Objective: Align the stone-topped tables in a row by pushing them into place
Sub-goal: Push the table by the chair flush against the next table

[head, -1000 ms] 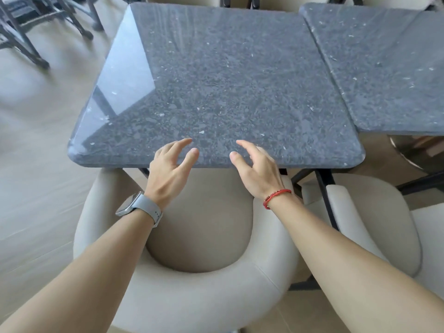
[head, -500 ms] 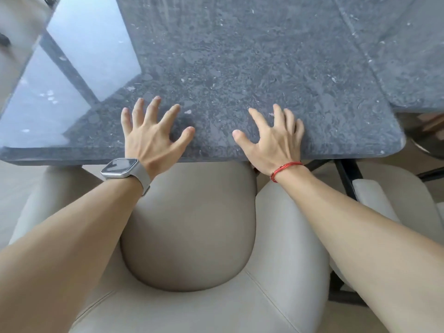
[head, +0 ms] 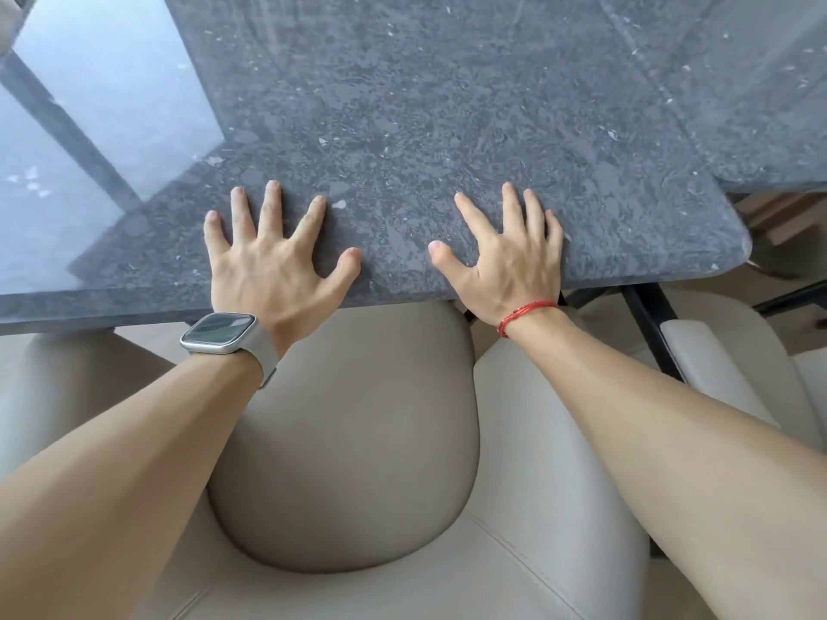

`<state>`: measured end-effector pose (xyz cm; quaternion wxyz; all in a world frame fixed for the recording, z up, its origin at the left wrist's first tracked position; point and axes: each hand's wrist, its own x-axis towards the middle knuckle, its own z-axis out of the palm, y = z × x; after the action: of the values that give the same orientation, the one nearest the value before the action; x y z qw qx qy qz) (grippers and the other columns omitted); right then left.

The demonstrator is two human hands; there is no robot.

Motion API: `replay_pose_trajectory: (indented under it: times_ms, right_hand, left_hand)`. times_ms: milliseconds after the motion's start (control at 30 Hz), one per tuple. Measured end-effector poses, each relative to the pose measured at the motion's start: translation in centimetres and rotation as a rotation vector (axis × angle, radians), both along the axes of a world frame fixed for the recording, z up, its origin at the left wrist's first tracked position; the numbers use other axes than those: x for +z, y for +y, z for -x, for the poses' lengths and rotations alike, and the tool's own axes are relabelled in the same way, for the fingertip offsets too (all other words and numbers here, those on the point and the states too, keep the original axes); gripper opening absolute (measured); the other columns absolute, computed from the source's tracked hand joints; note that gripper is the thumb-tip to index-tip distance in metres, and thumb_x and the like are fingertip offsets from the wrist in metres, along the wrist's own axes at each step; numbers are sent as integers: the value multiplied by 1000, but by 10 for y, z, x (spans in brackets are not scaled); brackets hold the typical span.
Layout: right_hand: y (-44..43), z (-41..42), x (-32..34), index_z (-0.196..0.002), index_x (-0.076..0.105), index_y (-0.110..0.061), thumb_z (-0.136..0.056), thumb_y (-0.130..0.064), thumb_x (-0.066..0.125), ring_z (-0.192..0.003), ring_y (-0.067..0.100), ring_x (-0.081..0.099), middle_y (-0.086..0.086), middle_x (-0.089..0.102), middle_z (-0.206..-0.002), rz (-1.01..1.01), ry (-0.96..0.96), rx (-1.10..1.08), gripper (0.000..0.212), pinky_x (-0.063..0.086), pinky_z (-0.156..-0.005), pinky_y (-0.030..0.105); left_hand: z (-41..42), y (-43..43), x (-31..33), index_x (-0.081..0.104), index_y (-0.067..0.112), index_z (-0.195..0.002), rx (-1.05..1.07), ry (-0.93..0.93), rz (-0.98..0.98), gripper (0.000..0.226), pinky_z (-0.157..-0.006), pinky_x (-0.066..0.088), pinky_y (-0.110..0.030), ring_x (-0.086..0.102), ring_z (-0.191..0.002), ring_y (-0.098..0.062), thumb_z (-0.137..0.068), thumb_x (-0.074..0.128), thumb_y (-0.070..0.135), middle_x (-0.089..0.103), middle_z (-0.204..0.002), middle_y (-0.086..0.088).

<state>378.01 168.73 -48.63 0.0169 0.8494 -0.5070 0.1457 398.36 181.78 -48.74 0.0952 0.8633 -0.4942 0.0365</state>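
While both palms lie flat on it, the near stone worktop [head: 447,105] fills the upper part of the view, dark grey and speckled, with a pale window glare [head: 112,82] across its left side. Its near edge crosses the view from left to right and ends in a rounded corner on the right.

Below that edge a beige chair [head: 358,440] is tucked partly under the worktop, its seat between the two forearms and its curved back nearest the camera. The second stone worktop [head: 760,105] lies along the right side of the first. Its near edge sits farther back, so the two fronts are out of line. The seam between them is blurred, and whether the slabs touch cannot be told. A second beige chair [head: 738,373] shows at the right, beside a black frame leg [head: 649,324] under the near worktop.

The left grip [head: 273,266], a bare hand, presses down close to the near edge, fingers straight and spread wide. The right grip [head: 510,261] presses the same edge nearer the rounded corner, fingers straight and closer together, thumb out. A watch [head: 221,332] sits on the left wrist and a red cord bracelet [head: 528,311] on the right.
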Motion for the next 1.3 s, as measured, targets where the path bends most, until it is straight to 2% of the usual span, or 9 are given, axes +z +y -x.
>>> replay_pose_trajectory:
  times_ms: [400, 633, 900, 1300]
  right_hand:
    - [-1, -1, -5, -146, 48, -42, -89, -69, 30, -147, 37, 29, 17, 37, -159, 9, -21, -9, 66, 19, -119, 53]
    - [0, 0, -6, -145, 49, -44, -88, -71, 30, -148, 36, 28, 16, 38, -159, 9, -53, -4, 66, 17, -120, 53]
    - [-4, -1, -14, -139, 56, -42, -86, -70, 33, -145, 37, 35, 17, 46, -153, 74, -120, -6, 64, 20, -119, 53]
    - [-3, -1, -15, -140, 56, -42, -86, -69, 31, -145, 37, 35, 17, 47, -153, 85, -111, -9, 65, 20, -119, 53]
  left_hand:
    - [4, 1, -3, 47, 34, -150, 15, -33, 36, 74, -123, 16, -64, 26, -152, -47, -90, 26, 72, 38, -163, -16]
    - [-2, 4, -5, 37, 37, -155, -23, -64, 3, 81, -123, 15, -60, 21, -154, -43, -87, 14, 75, 32, -167, -13]
    - [4, -1, -10, 53, 28, -146, -13, -145, 112, 75, -117, 28, -62, 39, -144, -46, -91, 20, 67, 50, -155, -17]
    - [5, 0, -13, 55, 25, -145, -9, -161, 152, 74, -116, 31, -61, 42, -142, -45, -93, 22, 64, 52, -153, -16]
